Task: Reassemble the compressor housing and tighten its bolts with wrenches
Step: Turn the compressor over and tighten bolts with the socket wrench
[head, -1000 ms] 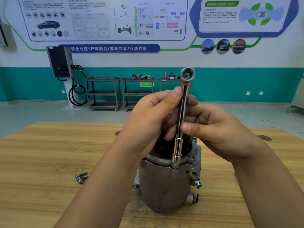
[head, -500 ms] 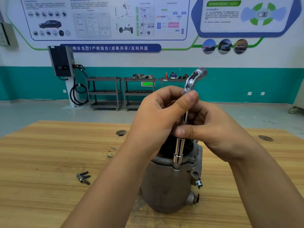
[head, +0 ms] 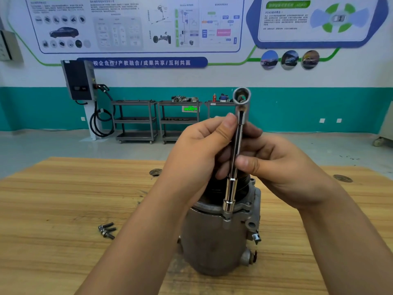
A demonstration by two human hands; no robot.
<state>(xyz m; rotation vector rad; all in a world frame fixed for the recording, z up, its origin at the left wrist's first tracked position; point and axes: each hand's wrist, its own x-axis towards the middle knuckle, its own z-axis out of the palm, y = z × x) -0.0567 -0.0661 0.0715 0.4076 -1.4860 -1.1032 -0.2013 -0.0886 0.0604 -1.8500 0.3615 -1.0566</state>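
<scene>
**Head view, the only view.**

- The compressor housing [head: 212, 248] stands on end near the middle of the worktop [head: 63, 199], mouth upward.
  - The body is dull grey cast metal, roughly cylindrical, scuffed and stained.
  - A paler flange ring with protruding lugs sits at the top, and a dark round part shows inside the rim behind the hands.
- The worktop is pale wood with a strong lengthwise grain.
- The socket wrench [head: 236, 154] stands almost vertical.
  - Its lower socket sits on the near edge of the flange. It is presumably over a bolt head, but the socket hides it.
  - The shaft is slim, stepped, bright chrome. The top bends into a second open socket facing the camera.
- Left hand [head: 197, 152]: its grip is closed round the upper shaft, with the thumb tip just below the bend.
- Right hand [head: 282, 169]: its grip is closed on the mid shaft. The thumb pad presses the near side and the fingers curl behind, partly hidden.
- Judgement on the hold: both hands sit high on the shaft and hold the tool in line with the bolt. This suits spinning the bolt down by twirling the shaft. Final tightening would likely need leverage on the bent end.
- The loose bolts [head: 107, 230] are dark with flanged heads, and there appear to be three.
  - They lie bunched on the worktop to the left of the housing, well apart from it but within easy reach.
- Judgement on progress: bolts are still unfitted, so the tightening is only partly done.
</scene>
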